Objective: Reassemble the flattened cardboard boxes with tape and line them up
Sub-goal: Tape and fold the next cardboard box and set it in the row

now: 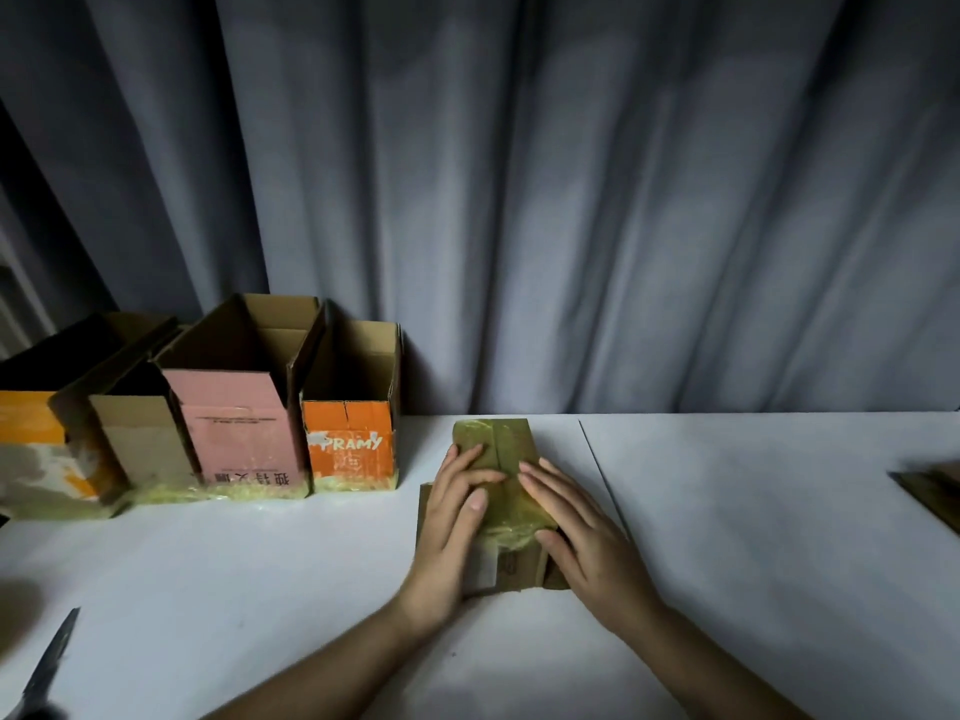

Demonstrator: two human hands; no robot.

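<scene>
A small brown cardboard box (pixel 506 566) lies on the white table (pixel 260 589) at centre, its upper face covered in yellowish tape (pixel 493 439). My left hand (pixel 457 517) lies flat along its left side, fingers straight on the tape. My right hand (pixel 576 532) presses flat on its right side, fingertips meeting the left ones over the tape seam. Several assembled boxes stand in a row at the left: an orange "PRAMY" box (pixel 348 444), a pink box (pixel 239 428), a plain brown box (pixel 140 433) and an orange-and-white box (pixel 36 449).
A grey curtain (pixel 571 200) hangs right behind the table. Flattened cardboard (pixel 935 491) lies at the right edge. A dark blade, likely scissors (pixel 49 662), lies at the lower left. A seam (pixel 597 470) runs across the tabletop right of the box.
</scene>
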